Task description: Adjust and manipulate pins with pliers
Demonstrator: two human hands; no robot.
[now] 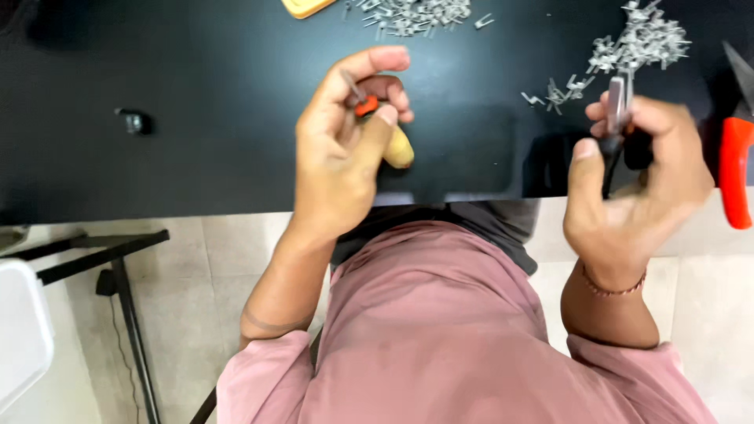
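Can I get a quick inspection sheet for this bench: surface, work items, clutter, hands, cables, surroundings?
Surface: black tabletop, matte, seen from above.
Work items: small tool with wooden handle and an orange part in the left hand; dark-handled pliers in the right hand, blurred.
Clutter: two heaps of small grey metal pieces, top centre and top right; red-handled cutter at the right edge; small black object on the left; yellow corner of something at the top.
Hands: left hand closed on the tool; right hand closed on the pliers.
Cables: thin dark cord near the stand, uncertain.
Surroundings: tiled floor, black metal stand, white container at left.
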